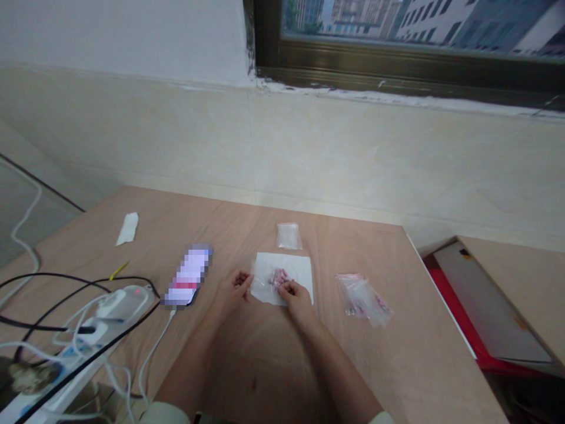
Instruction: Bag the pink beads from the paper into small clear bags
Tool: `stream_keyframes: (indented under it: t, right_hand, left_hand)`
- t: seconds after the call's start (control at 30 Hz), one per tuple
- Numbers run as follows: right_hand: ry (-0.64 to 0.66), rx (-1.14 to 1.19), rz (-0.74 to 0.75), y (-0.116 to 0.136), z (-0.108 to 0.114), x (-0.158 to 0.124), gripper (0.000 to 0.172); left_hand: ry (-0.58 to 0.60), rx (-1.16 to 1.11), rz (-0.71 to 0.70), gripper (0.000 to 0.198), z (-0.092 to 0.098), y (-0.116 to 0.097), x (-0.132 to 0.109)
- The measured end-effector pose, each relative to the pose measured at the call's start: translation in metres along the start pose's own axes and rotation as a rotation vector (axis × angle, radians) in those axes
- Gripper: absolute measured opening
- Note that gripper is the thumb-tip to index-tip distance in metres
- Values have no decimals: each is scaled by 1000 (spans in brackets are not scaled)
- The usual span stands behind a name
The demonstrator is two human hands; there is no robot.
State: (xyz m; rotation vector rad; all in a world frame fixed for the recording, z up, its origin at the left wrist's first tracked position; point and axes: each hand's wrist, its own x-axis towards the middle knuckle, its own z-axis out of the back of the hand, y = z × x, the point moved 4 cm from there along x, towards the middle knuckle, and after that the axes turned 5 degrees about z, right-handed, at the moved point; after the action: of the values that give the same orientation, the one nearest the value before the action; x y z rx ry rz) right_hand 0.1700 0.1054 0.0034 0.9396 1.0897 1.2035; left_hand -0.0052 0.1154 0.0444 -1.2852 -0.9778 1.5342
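Wooden desk [397, 353] is filling the lower frame, with a pale tiled wall [353, 153] rising behind it and a dark bronze window frame [397, 62] sitting at top right. Red-and-grey board [489, 306] is showing past the desk's right edge, partly cut off.

Left side of desk: white power strip [119, 309] is lying near the edge, red LED lit, cables [66, 275] looping around it. Phone [188, 275] is lying just right of the strip, screen pixelated, white cable running from its lower end. Folded white tissue [127, 228] is lying further back, with a small yellow wire [119, 271] between it and the strip.

Centre: white paper sheet [300, 268] is lying flat in front of the person. Both forearms are reaching in over the desk, and both hands are working at the sheet. Small pink bits [279, 278] are clustered mid-sheet, too small to identify. Clear film [262, 281] is lying on the sheet's left part, just beside the cluster.

Left hand [232, 292] is resting at the sheet's left edge, left fingers [242, 280] half curled next to the film; grip cannot be confirmed. Right hand [296, 299] is on the sheet's lower right, right fingers [285, 287] pinching in at the cluster; cannot tell if they are holding anything.

Small clear bag [289, 237] is lying just behind the sheet. Stack of clear bags [362, 299] with pink contents is lying to the right, well apart from the hands.
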Motion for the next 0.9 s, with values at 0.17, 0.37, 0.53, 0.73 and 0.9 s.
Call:
stream_keyframes:
  t: [0.17,0.37,0.53,0.73,0.9]
  right_hand:
    - [-3,-13,9,-1,0,1,19]
    - [-2,-42,13,0,1,1,20]
    - [-1,-37,15,1,2,1,19]
    - [6,-53,36,3,1,2,19]
    - [10,-46,35,4,2,1,19]
  left_hand:
    - [-4,69,-49,22,-4,-13,0]
    - [-16,128,-57,18,-5,-25,1]
    - [-13,102,-78,18,-4,-25,3]
    - [-76,128,-106,17,-5,-31,-5]
    - [-49,183,-158,17,-7,-35,-8]
